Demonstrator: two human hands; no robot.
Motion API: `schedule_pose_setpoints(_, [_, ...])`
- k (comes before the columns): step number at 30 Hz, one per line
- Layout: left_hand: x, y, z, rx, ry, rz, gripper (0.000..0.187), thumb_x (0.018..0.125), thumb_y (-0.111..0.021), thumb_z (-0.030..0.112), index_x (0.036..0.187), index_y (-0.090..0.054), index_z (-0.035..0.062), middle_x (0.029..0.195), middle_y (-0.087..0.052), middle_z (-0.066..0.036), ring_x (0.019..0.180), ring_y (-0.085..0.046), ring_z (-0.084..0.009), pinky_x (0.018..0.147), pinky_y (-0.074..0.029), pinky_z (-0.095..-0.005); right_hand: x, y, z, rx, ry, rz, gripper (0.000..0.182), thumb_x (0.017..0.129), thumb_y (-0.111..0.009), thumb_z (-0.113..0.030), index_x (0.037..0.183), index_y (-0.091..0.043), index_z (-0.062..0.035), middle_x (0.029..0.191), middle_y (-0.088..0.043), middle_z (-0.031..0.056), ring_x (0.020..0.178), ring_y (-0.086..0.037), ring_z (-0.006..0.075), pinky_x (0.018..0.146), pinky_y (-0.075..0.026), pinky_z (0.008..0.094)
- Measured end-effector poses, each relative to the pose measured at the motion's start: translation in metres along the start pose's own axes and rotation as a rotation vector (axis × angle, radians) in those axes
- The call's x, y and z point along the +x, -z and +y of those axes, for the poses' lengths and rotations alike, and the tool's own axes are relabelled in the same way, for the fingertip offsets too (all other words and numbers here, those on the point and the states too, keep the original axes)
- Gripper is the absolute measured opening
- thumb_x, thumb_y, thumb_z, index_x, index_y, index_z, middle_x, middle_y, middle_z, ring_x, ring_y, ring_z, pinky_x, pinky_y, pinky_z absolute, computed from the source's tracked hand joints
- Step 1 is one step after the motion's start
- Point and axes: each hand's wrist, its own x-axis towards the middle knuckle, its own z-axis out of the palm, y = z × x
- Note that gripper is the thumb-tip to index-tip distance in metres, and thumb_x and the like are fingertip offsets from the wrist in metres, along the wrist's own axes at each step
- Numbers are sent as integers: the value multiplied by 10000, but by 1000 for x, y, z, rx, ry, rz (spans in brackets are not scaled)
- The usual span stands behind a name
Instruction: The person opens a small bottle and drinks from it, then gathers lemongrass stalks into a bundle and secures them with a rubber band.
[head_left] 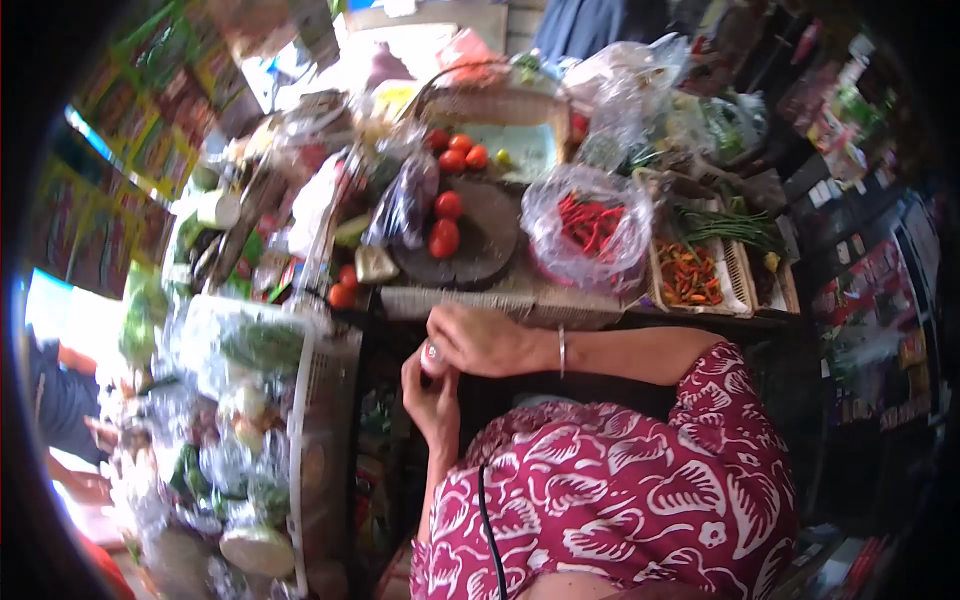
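Observation:
My right hand (487,340), a thin bracelet on its wrist, reaches in from the right and curls its fingers over a small pale object (432,356). My left hand (430,398) rises from below and pinches the same object from underneath. The two hands touch just in front of the stall's edge. What the object is cannot be made out. Just beyond the hands a dark round board (480,250) carries three red tomatoes (446,222). My red and white patterned garment (620,490) fills the bottom of the view.
A clear bag of red chillies (590,225) sits right of the board, beside a basket of small orange chillies (690,275) and green beans (730,225). A bagged aubergine (405,200) lies left. A white basket (310,400) of bagged vegetables stands at left; another person (60,400) is beyond it.

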Motion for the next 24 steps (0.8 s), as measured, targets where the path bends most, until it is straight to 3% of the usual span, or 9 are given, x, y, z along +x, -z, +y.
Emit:
schedule_pose_setpoints(2, [7,5,0,4,-12,-104,385,746,-700,-2,1104,-559,2,1073,-552,-52,990,-535,-146,830,-455,-262,1,3,-2,9,78,87,175,848,-536,-176,872,-522,-3,840,-543,152,751,-563,293,695,-448,365])
schedule_pose_setpoints(4, [16,15,17,-80,23,-238,463,771,-685,27,1201,-516,4,1112,-545,-57,1034,-517,-145,896,-416,-266,8,18,-10,46,41,21,138,840,-563,-145,895,-545,-20,881,-560,117,782,-575,239,698,-456,331])
schedule_pose_setpoints(6, [23,25,34,-128,8,-343,521,824,-648,91,1291,-439,-6,1139,-534,-62,1045,-498,-117,906,-405,-261,14,33,-22,283,-12,-66,145,854,-565,-124,972,-569,-39,928,-572,96,832,-592,185,670,-473,298])
schedule_pose_setpoints(8, [27,38,45,-182,52,-470,568,839,-645,154,1320,-396,-15,1153,-521,-68,1055,-490,-117,917,-398,-270,18,34,-26,342,146,-48,168,855,-545,-28,1018,-582,-29,957,-571,80,886,-584,134,696,-484,261])
schedule_pose_setpoints(10, [25,46,63,-221,54,-529,603,868,-611,211,1363,-332,9,1135,-509,-64,1045,-486,-117,895,-413,-276,22,38,-38,357,290,-103,216,811,-565,56,1011,-601,-18,1024,-589,92,940,-597,179,762,-498,264])
schedule_pose_setpoints(13, [19,56,77,-423,149,-563,620,889,-573,257,1392,-266,64,1147,-508,-69,1019,-520,-146,876,-457,-321,28,41,-54,353,397,-162,189,792,-599,42,969,-624,-20,1030,-607,97,927,-609,190,769,-504,273])
schedule_pose_setpoints(18, [0,63,86,-437,167,-512,612,914,-526,313,1393,-221,84,1119,-492,-77,1001,-520,-152,824,-481,-315,31,38,-70,206,530,-113,134,773,-631,27,901,-635,-15,931,-638,92,839,-636,204,741,-512,280])
schedule_pose_setpoints(24, [-11,70,83,-443,81,-522,600,921,-521,306,1393,-238,66,1101,-489,-79,997,-516,-151,829,-483,-327,28,33,-81,337,417,-232,78,769,-628,42,832,-595,8,832,-608,93,771,-614,171,694,-486,258])
